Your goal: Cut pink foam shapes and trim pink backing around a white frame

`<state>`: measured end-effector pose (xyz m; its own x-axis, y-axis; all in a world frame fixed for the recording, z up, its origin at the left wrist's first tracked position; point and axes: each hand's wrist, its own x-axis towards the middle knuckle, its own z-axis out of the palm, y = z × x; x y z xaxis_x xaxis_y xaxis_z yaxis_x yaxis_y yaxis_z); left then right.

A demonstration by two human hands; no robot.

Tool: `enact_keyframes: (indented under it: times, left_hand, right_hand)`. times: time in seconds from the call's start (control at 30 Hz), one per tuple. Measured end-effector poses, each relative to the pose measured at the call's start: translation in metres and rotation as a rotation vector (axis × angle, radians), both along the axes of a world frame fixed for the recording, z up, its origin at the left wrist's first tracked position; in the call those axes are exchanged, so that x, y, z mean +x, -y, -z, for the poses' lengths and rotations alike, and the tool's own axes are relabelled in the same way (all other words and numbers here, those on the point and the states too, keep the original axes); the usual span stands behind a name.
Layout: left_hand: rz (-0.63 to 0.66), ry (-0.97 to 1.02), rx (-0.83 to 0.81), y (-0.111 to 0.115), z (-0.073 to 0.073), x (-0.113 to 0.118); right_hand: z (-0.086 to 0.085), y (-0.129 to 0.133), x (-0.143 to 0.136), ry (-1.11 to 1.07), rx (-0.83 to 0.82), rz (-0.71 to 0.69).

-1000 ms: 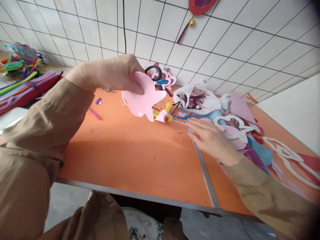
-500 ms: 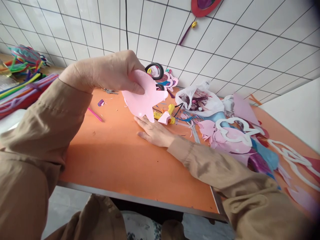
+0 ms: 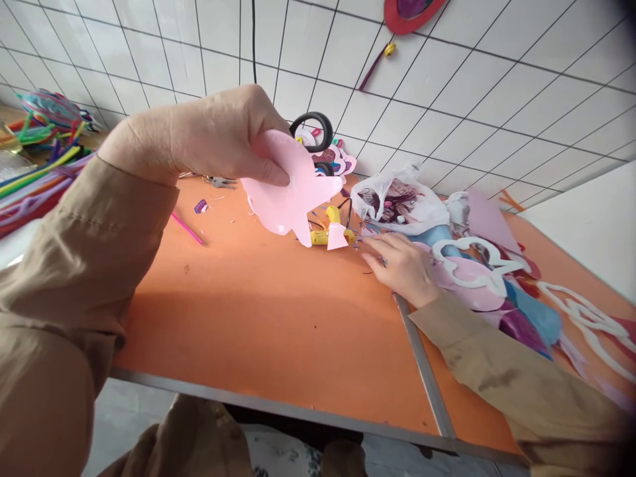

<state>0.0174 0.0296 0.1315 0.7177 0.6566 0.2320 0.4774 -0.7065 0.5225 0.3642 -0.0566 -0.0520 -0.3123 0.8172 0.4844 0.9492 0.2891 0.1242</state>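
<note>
My left hand (image 3: 238,146) is closed, with thumb and fingers pinching a pink cutout (image 3: 281,192) that has a rounded body and pointed prongs. It is raised above the orange table (image 3: 238,318). Black scissor handles (image 3: 318,136) stick out behind the cutout; whether the hand grips them too is hidden. Below the prongs lies a yellow glue gun (image 3: 322,236), with a small pink scrap (image 3: 338,236) in front of it. My right hand (image 3: 405,268) reaches over the paper scraps beside the glue gun, fingers stretched out, with nothing seen in it.
Bundled coloured pipe cleaners (image 3: 44,179) lie at the left. A white plastic bag (image 3: 422,205) with dark tassels stands by the tiled wall. White outline shapes (image 3: 467,265), pink sheets and blue pieces pile up at the right. A pink stick (image 3: 187,228) lies on the table.
My right hand has moved right, from flat on the table under the cutout to the scraps past the glue gun. My left hand and the cutout rose slightly; the scissor handles shifted up too.
</note>
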Motion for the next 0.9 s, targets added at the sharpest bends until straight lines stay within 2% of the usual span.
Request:
enact_keyframes:
  times: [0.1, 0.27, 0.4, 0.6, 0.7, 0.77, 0.83, 0.9]
  left_hand:
    - [-0.013, -0.049, 0.091, 0.0, -0.002, -0.002]
    - [0.069, 0.0, 0.012, -0.002, -0.003, -0.008]
    - [0.069, -0.006, 0.008, -0.004, -0.001, -0.009]
    - [0.073, -0.006, 0.033, -0.004, -0.001, -0.006]
    - [0.068, -0.008, 0.027, 0.0, -0.004, -0.009]
    - [0.032, -0.001, 0.04, 0.005, -0.007, -0.011]
    - [-0.03, 0.005, 0.068, 0.008, -0.01, -0.014]
    - [-0.044, 0.041, 0.046, 0.009, -0.013, -0.017]
  right_hand:
    - [-0.002, -0.009, -0.009, 0.049, -0.098, 0.024]
    - [-0.005, -0.029, -0.023, 0.05, -0.188, 0.147]
    - [-0.006, -0.057, -0.042, -0.007, -0.22, 0.244]
    - [-0.009, -0.093, -0.07, -0.102, -0.275, 0.294]
    - [-0.016, -0.101, -0.063, -0.098, -0.21, 0.213]
    - [-0.02, -0.108, -0.055, -0.037, -0.169, 0.059]
    - [-0.022, -0.116, -0.048, 0.058, -0.237, -0.038]
    - [-0.023, -0.123, -0.045, 0.137, -0.316, -0.055]
